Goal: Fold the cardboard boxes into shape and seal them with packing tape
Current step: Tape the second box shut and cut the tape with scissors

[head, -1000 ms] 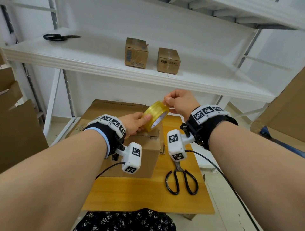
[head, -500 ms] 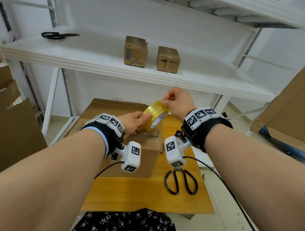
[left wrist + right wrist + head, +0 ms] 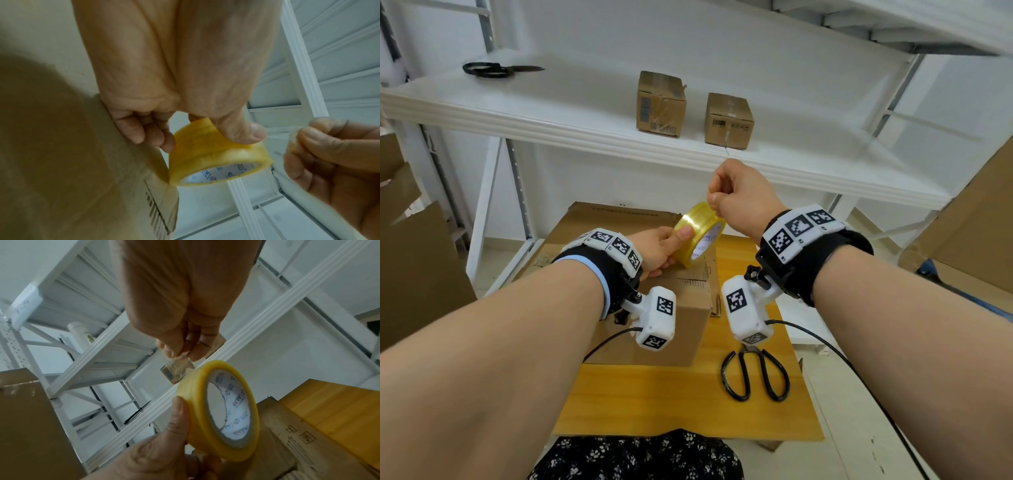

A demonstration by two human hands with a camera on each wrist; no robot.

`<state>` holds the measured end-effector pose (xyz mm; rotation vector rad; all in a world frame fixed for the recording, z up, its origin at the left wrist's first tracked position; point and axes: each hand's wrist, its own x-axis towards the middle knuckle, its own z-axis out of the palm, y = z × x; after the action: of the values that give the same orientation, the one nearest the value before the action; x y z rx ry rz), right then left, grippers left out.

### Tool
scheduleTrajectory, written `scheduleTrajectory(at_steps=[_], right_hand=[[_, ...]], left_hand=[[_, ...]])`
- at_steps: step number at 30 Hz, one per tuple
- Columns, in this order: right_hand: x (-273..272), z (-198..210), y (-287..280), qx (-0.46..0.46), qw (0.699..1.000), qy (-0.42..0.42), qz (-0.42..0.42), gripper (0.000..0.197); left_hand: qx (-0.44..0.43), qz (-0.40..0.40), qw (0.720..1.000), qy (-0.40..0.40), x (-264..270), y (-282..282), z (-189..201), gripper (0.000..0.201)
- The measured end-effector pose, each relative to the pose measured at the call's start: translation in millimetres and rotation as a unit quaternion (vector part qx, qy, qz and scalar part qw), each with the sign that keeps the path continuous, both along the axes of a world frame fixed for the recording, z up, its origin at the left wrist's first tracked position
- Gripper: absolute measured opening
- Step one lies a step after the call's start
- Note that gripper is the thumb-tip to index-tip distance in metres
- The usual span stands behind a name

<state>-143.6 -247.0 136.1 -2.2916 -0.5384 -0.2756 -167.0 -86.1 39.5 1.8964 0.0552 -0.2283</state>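
left hand point(image 3: 657, 248) grips the tape roll point(image 3: 699, 234); right hand point(image 3: 739, 198) pinches its loose end just above.

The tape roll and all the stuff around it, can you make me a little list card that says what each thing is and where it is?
tape roll: yellowish, held above the box
left hand: grips the roll, thumb on its outer face
right hand: pinches the clear tape end, pulled up off the roll
cardboard box: folded, on the wooden table
scissors: black-handled, on the table right of the box
small boxes: two, on the white shelf
second scissors: on the shelf, far left
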Motion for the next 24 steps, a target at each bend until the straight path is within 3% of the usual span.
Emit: scheduleTrajectory(at_steps=[4,7,12,15,18,21,24], right_hand=[[0.1,8.7,-1.5,0.007,0.999,0.042,-0.013,0.023],[-1.4,15.1,-4.9,0.006,0.996,0.076,-0.037,0.031],[-6.6,24.2,-3.7,0.034,0.99,0.105,-0.086,0.035],[-9.9,28.3,1.3,0.055,0.986,0.095,-0.125,0.039],[-11.5,33.8,3.9,0.147,0.972,0.117,-0.144,0.038],[-16.6,32.9,8.0,0.217,0.958,0.131,-0.134,0.034],[-20.9,22.7,12.8,0.27,0.947,0.134,-0.113,0.03]], left_hand=[[-0.017,0.012,1.0,0.014,-2.1,3.0,0.4,0.084],[-0.068,0.024,0.997,0.023,-3.5,2.2,0.6,0.089],[-0.097,0.015,0.994,0.053,-4.6,1.0,3.1,0.122],[-0.107,0.019,0.992,0.066,-5.3,-0.5,3.8,0.117],[-0.116,0.011,0.99,0.075,-7.9,-3.6,7.1,0.1],[-0.161,0.061,0.982,0.08,-8.9,-1.4,7.2,0.107],[-0.212,0.099,0.968,0.092,-9.0,1.4,9.3,0.073]])
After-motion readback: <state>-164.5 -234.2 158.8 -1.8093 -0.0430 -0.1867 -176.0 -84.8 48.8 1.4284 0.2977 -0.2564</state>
